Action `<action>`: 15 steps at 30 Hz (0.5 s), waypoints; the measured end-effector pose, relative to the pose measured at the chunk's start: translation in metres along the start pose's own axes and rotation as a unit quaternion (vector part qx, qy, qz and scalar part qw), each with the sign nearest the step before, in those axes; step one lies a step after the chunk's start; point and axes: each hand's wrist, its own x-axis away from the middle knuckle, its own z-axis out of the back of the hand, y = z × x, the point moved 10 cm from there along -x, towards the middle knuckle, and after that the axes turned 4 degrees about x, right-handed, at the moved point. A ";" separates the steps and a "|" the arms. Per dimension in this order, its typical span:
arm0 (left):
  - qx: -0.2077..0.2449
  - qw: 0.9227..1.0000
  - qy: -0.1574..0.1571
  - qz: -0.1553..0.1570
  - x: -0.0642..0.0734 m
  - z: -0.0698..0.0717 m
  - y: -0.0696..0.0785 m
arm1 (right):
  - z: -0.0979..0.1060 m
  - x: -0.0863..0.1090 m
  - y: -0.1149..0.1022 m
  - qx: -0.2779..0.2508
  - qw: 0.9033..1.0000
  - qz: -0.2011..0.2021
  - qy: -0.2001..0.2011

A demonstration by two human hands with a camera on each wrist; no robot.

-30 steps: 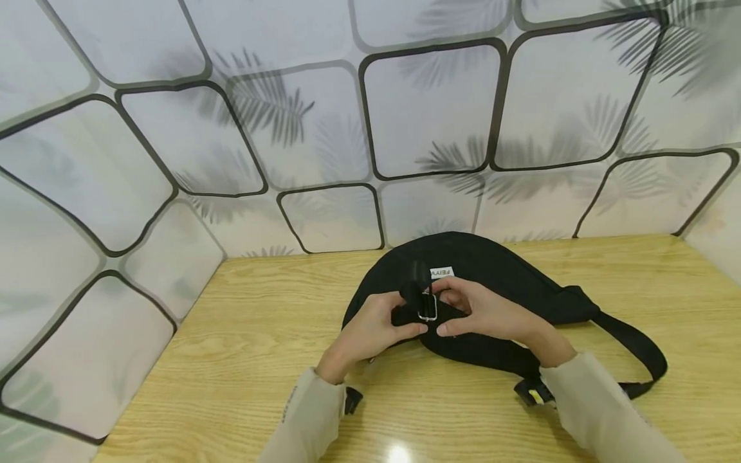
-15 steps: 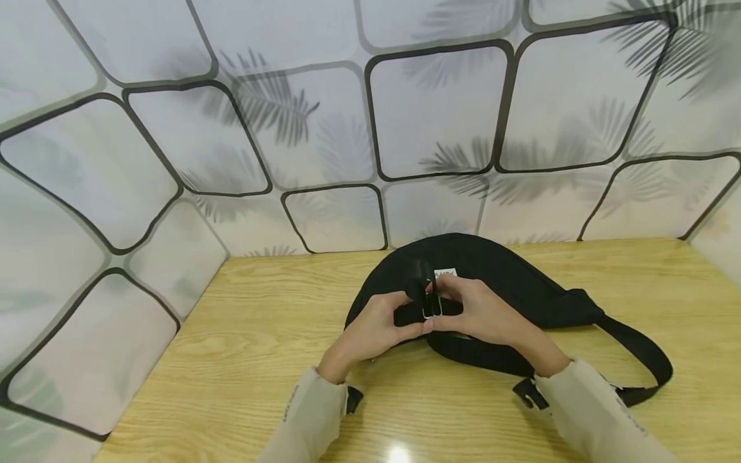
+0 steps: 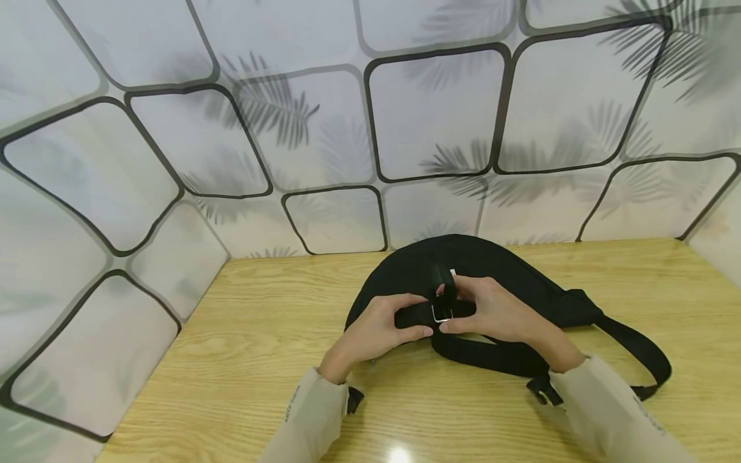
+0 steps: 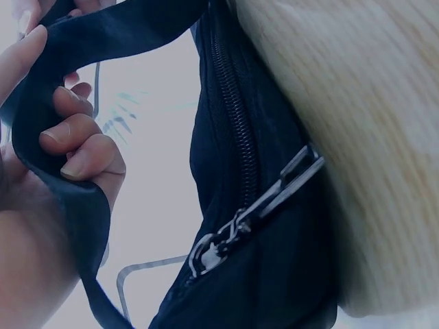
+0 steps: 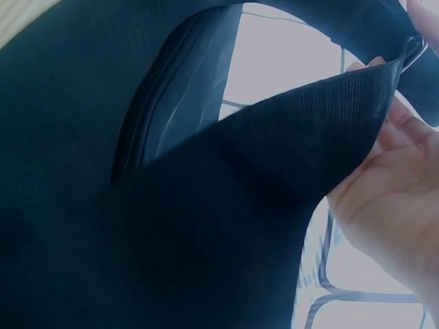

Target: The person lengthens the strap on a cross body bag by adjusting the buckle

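A black waist bag (image 3: 399, 267) lies on the table against the back wall. In the head view its strap (image 3: 413, 315) is stretched between both hands, with a silver slide buckle (image 3: 435, 314) on it and a loop of webbing standing up above. My left hand (image 3: 379, 325) grips the strap left of the buckle. Thumb and fingers of my right hand (image 3: 500, 312) pinch the strap at the buckle's right side. In the left wrist view the strap (image 4: 130, 31) runs across the curled left fingers. The right wrist view shows wide webbing (image 5: 274, 151) leading to the right hand (image 5: 405, 199).
A black clip end (image 3: 354, 400) lies by the left sleeve, another clip piece (image 3: 543, 390) by the right sleeve. More strap (image 3: 645, 350) loops out on the right. A zipper (image 4: 233, 116) with a metal pull shows on the bag. Patterned walls (image 3: 330, 218) border the wooden table (image 3: 260, 321).
The buckle and the standing webbing loop have shifted right, away from the left hand. My right hand has moved slightly right with them and now covers most of the white label.
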 end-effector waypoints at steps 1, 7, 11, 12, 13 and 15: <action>0.001 1.000 0.001 -0.002 0.000 0.001 0.000 | 0.001 0.000 0.002 0.002 1.000 -0.004 0.001; 0.004 1.000 0.006 -0.017 0.001 0.004 0.000 | 0.006 0.004 0.009 0.008 1.000 -0.018 0.002; 0.004 1.000 0.008 -0.013 0.002 0.007 -0.004 | 0.011 0.007 0.012 0.013 1.000 -0.023 0.006; 0.005 1.000 0.008 -0.010 0.002 0.008 -0.006 | 0.012 0.008 0.013 0.014 1.000 -0.025 0.006; 0.005 1.000 0.009 -0.010 0.002 0.009 -0.007 | 0.013 0.009 0.014 0.017 0.999 -0.026 0.008; 0.002 1.000 0.010 -0.007 0.003 0.010 -0.009 | 0.015 0.010 0.015 0.016 1.000 -0.023 0.010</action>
